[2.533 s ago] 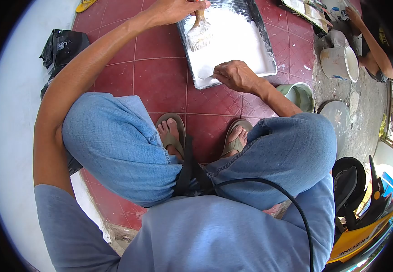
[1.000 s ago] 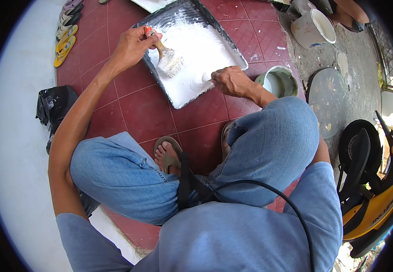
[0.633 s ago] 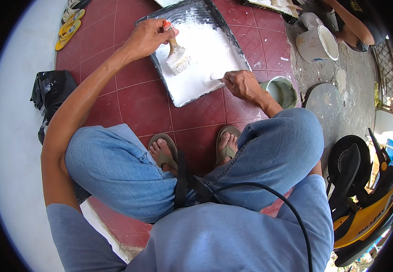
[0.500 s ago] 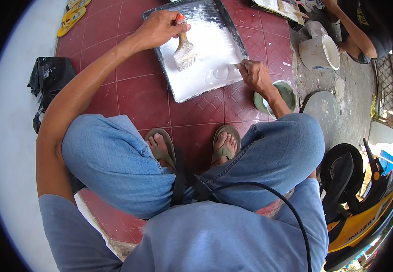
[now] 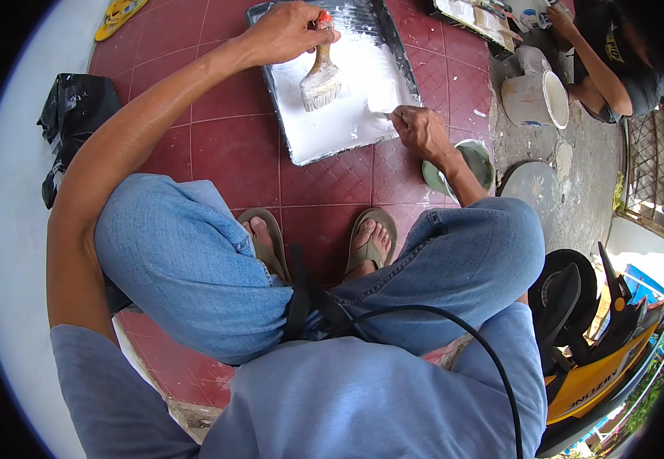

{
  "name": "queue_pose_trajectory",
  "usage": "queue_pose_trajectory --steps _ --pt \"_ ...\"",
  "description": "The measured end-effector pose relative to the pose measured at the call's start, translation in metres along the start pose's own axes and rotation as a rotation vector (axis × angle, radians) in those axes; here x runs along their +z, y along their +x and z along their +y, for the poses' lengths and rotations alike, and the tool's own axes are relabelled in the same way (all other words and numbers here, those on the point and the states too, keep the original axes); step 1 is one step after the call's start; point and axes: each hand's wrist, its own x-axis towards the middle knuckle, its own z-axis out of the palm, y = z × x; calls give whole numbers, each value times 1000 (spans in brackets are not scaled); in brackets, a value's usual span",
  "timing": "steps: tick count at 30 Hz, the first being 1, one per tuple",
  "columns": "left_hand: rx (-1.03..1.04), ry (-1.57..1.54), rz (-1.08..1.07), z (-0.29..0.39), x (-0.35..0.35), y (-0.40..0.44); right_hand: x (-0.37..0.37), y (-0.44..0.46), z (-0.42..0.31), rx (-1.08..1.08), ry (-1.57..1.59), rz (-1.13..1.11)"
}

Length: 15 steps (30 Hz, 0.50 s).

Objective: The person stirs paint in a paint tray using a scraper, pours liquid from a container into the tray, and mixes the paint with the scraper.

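Observation:
My left hand is closed round the handle of a paintbrush, which has a red tip and paint-coated bristles. The bristles point down towards me over the white paint in a black paint tray. At the tray's near right corner, my right hand grips a small tool. Its end meets the white paint, and its exact kind is hard to make out. Just right of that hand, partly behind my forearm, stands a green-grey paint bucket.
Red tiles lie under the tray and my sandals. A black plastic bag is by the left wall, with yellow flip-flops beyond. At right are a white bucket, a round grey lid, another person and a yellow motorcycle.
The brush in my left hand has shifted a little to the right over the tray. My right hand has moved slightly left, taking the tool's end further over the paint.

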Motion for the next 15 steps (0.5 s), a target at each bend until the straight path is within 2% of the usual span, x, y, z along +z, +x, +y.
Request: queue_pose_trajectory --steps 1,5,9,10,13,15 --pt "24 21 17 0 -1 -1 -2 -6 -6 -30 15 -74" --pt "52 31 37 0 -3 -4 -12 -9 15 134 -26 44" --pt "51 6 37 -1 1 0 7 8 13 70 -43 148" --pt "53 23 27 1 0 -1 8 6 5 35 -31 59" --pt "48 37 17 2 -4 -5 0 -11 0 26 19 50" --pt "53 -7 3 -4 -2 -2 1 -8 15 126 -22 82"
